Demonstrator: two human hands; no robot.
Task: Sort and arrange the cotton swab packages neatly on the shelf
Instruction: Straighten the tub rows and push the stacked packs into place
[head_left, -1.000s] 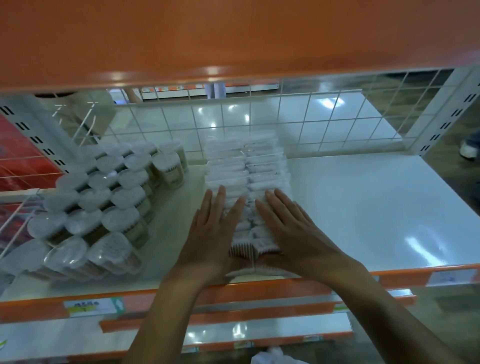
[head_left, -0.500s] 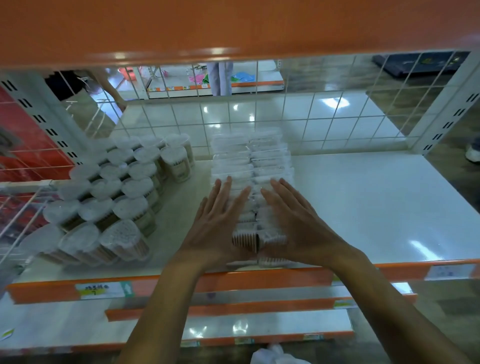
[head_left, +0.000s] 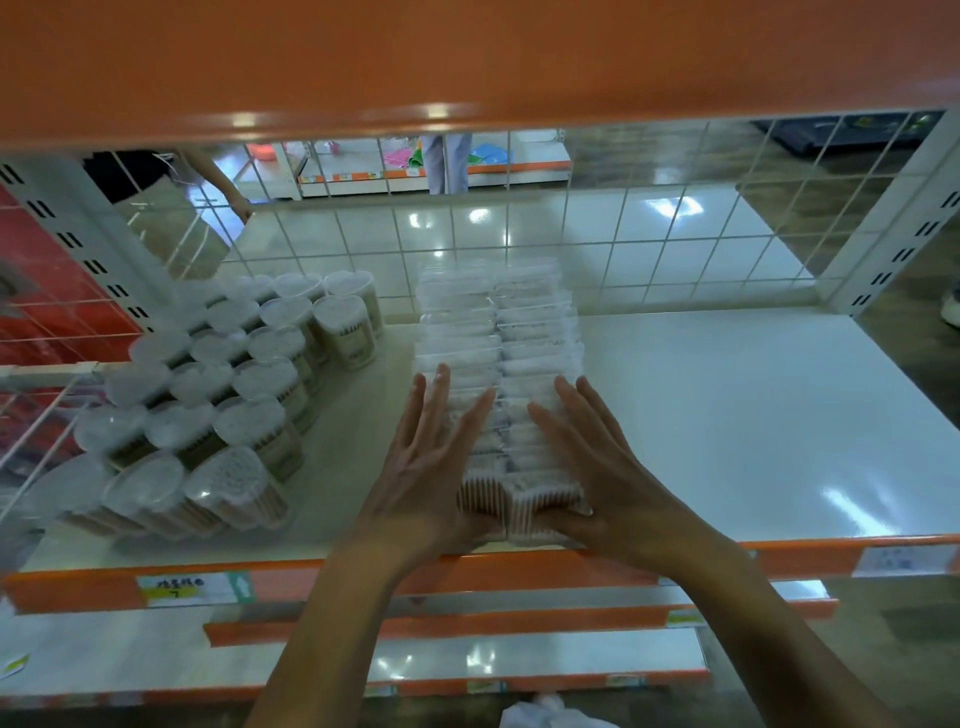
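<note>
Head view: white shelf (head_left: 727, 415), glossy tiled floor (head_left: 467, 234) beyond.

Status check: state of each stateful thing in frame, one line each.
left hand: open, fingers straight, laid on the left row of packs.
right hand: open, fingers straight, laid on the right row.
swab packs: sealed, two touching rows running front to back.
swab tubs: lids on, grouped in rows at the left, apart from the packs.
shelf: holds packs mid-shelf, tubs at the left.
</note>
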